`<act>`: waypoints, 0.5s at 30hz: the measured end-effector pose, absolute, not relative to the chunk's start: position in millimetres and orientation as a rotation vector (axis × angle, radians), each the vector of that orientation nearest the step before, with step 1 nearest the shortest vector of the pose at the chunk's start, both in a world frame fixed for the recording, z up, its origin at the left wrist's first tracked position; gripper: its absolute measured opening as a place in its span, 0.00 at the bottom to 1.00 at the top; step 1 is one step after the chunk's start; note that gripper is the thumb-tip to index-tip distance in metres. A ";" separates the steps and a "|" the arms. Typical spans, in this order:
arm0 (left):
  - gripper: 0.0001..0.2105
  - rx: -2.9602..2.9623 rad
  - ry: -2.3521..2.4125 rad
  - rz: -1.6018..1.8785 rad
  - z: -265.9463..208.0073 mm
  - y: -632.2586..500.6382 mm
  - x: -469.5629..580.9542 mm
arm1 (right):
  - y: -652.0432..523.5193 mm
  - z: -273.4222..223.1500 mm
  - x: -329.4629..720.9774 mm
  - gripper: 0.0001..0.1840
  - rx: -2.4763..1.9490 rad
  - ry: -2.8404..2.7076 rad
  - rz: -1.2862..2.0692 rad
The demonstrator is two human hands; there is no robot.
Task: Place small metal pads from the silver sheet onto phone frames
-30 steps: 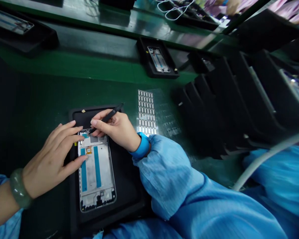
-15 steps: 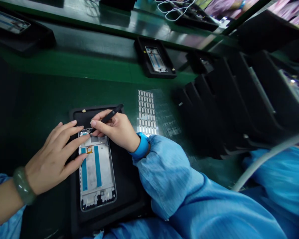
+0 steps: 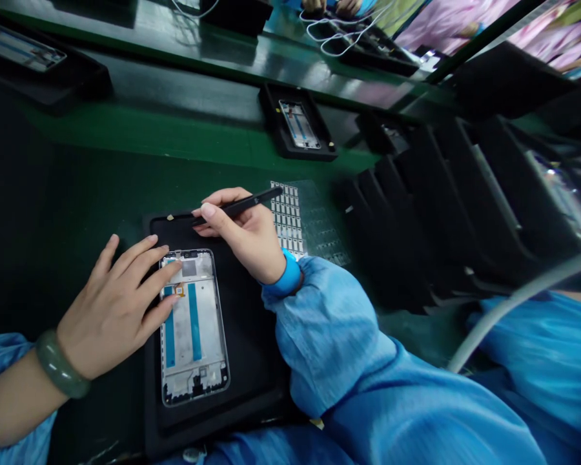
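Note:
A silver phone frame (image 3: 209, 329) with two blue adhesive strips lies in a black foam tray (image 3: 256, 381) in front of me. My left hand (image 3: 113, 303) rests on the frame's upper left part, fingers spread, index finger and thumb near a small orange flex piece (image 3: 180, 291). In my right hand (image 3: 246, 236), black tweezers (image 3: 252, 203) are held between thumb and fingers above the tray's upper edge, apart from the frame. Whether their tips grip anything is too small to tell. Just right of this hand lies a sheet of small silver pieces (image 3: 286, 216).
More foam trays with phone frames stand at the back, one in the middle (image 3: 314, 154) and one at the left (image 3: 87, 81). Several black trays (image 3: 416, 213) stand stacked at the right. A pale curved tube (image 3: 518, 300) and a blue sleeve (image 3: 552, 349) are at the lower right.
My right hand has lifted the tweezers off the top of the phone frame and moved up and right. My left hand stays on the frame. The view has shifted slightly.

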State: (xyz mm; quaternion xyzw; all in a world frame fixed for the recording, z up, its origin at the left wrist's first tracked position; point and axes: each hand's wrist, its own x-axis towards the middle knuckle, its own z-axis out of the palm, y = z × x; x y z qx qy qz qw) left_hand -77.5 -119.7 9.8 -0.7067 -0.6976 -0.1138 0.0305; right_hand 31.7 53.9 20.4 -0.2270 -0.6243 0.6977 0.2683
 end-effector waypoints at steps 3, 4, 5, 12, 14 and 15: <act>0.20 -2.176 -2.164 -0.361 5.6 -120.5 -78.7 | 53.8 14.9 27.1 0.17 -0.574 -1.755 1.931; 0.21 -2.174 -2.168 -0.362 4.6 -120.8 -78.8 | 53.2 11.7 26.4 0.16 -0.559 -1.808 1.912; 0.21 -2.172 -2.173 -0.364 4.0 -121.0 -78.8 | 52.6 8.5 26.3 0.15 -0.544 -1.875 1.874; 0.22 -2.165 -2.195 -0.358 3.9 -122.0 -76.7 | 50.4 4.4 30.9 0.09 -0.493 -2.158 1.602; 0.21 -2.168 -2.190 -0.364 3.9 -122.0 -76.7 | 49.6 7.0 31.6 0.08 -0.486 -2.191 1.572; 0.21 -2.172 -2.193 -0.370 3.9 -121.9 -76.9 | 49.1 8.1 31.9 0.07 -0.480 -2.212 1.555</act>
